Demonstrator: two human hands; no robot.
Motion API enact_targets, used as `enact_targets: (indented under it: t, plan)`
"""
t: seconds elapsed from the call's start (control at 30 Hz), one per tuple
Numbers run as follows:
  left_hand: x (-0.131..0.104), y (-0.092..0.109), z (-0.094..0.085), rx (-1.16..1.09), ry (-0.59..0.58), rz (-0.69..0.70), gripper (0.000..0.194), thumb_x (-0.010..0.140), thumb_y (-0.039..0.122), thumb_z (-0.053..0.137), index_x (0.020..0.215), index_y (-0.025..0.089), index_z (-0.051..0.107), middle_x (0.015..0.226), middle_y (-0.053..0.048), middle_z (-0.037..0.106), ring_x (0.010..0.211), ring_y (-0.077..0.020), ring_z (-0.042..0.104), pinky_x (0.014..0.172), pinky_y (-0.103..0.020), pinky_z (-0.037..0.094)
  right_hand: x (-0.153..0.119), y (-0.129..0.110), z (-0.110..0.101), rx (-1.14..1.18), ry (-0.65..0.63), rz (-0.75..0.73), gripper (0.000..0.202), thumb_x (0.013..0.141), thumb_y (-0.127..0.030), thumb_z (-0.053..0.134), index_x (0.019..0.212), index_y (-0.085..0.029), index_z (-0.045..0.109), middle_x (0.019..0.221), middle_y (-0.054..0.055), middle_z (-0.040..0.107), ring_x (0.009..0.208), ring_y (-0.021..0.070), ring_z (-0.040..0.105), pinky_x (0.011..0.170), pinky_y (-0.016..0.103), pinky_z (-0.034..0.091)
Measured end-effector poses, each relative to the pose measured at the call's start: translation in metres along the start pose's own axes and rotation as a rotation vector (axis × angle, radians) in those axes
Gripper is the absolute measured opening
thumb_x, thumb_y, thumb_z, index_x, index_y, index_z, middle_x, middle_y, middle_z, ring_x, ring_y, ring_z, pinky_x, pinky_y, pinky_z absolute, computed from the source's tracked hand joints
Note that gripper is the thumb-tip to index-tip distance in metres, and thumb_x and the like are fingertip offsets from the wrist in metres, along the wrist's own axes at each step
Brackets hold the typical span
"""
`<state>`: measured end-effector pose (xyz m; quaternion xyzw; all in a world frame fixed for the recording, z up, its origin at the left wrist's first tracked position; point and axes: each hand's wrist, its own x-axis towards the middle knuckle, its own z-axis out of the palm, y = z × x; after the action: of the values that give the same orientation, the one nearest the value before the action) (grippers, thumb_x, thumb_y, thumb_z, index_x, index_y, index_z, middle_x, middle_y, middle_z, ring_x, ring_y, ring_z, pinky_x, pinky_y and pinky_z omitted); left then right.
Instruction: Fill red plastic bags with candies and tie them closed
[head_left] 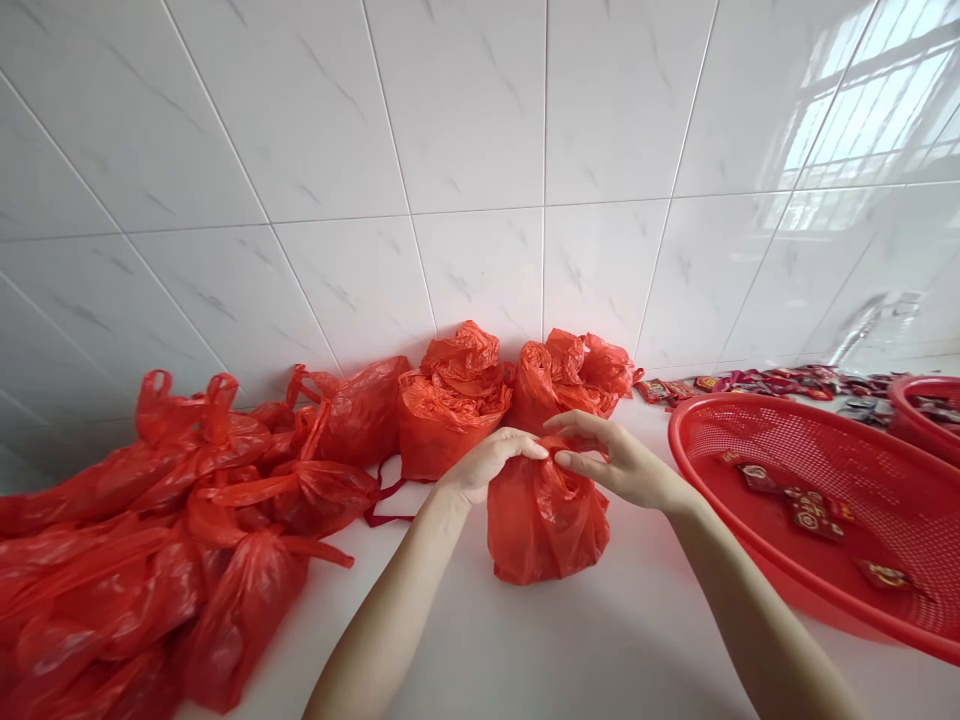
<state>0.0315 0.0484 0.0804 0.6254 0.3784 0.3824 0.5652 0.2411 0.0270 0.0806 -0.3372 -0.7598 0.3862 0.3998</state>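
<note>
A filled red plastic bag (547,530) sits on the white table in front of me, its top gathered and crumpled. My left hand (499,460) grips the gathered top from the left, fingers bent over the plastic. From the right, my right hand (619,460) is at the same top edge, thumb and fingers closed in on the film. The fingertips of both hands nearly meet there. What lies inside the bag cannot be made out.
A pile of tied red bags (255,560) covers the left side. Two more bulging red bags (454,420) stand against the tiled wall. At right is a red mesh basket (855,590) holding several small packets (814,515). Behind it lie many packets, a second basket (930,395) and a clear bottle (889,325).
</note>
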Motion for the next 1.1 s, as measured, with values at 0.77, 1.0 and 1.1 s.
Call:
enact_targets:
  t: [0.77, 1.0, 1.1]
  plan:
    - [0.004, -0.006, -0.036, 0.575, 0.068, 0.284, 0.023, 0.086, 0.038, 0.066, 0.099, 0.026, 0.081, 0.104, -0.006, 0.077, 0.099, -0.0237, 0.070, 0.084, -0.033, 0.055, -0.007, -0.007, -0.022, -0.098, -0.005, -0.041, 0.010, 0.085, -0.031, 0.069, 0.083, -0.023, 0.075, 0.087, 0.005, 0.074, 0.081, 0.0232, 0.066, 0.077, 0.037, 0.054]
    - [0.011, -0.023, -0.063, 0.641, 0.025, 0.216, 0.017, 0.081, 0.037, 0.070, 0.081, 0.025, 0.081, 0.087, -0.004, 0.079, 0.080, -0.0219, 0.071, 0.074, -0.030, 0.056, -0.014, -0.016, -0.040, -0.042, -0.319, 0.012, 0.010, 0.079, -0.024, 0.070, 0.073, -0.023, 0.078, 0.073, 0.003, 0.072, 0.066, 0.0180, 0.062, 0.064, 0.030, 0.051]
    - [0.012, -0.026, -0.067, 0.658, 0.044, 0.203, 0.017, 0.081, 0.037, 0.070, 0.080, 0.024, 0.080, 0.089, -0.005, 0.078, 0.080, -0.0221, 0.071, 0.076, -0.032, 0.056, -0.015, -0.017, -0.040, 0.024, -0.324, 0.043, 0.012, 0.080, -0.029, 0.073, 0.072, -0.022, 0.077, 0.071, 0.003, 0.072, 0.066, 0.0180, 0.063, 0.064, 0.030, 0.052]
